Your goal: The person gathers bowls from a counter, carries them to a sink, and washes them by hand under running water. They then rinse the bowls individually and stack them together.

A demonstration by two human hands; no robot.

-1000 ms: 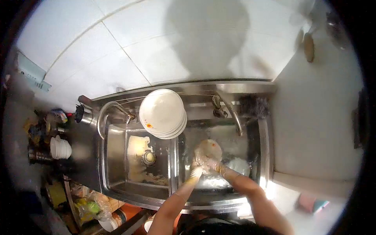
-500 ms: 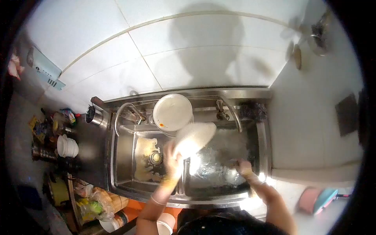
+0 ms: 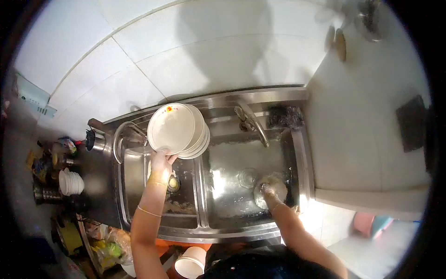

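My left hand (image 3: 160, 166) grips the near rim of a white plate (image 3: 171, 130) with a red and yellow mark on its edge. The plate is tilted over the left side of a stack of white plates (image 3: 200, 146), which stands at the back of the sink between the two basins. My right hand (image 3: 268, 194) reaches into the water of the right basin (image 3: 232, 207). Its fingers are on a pale round dish (image 3: 278, 187) under the surface, blurred by the water.
Two curved taps, a left one (image 3: 118, 144) and a right one (image 3: 255, 125), rise behind the basins. Dark scouring mesh (image 3: 285, 117) lies at the back right corner. Small white bowls (image 3: 71, 182) are stacked on the left counter. A white bucket (image 3: 190, 262) stands below the sink.
My left hand has carried the plate left and back from above the divider to the stack. My right hand is still in the right basin, now over a round dish. The view has shifted.
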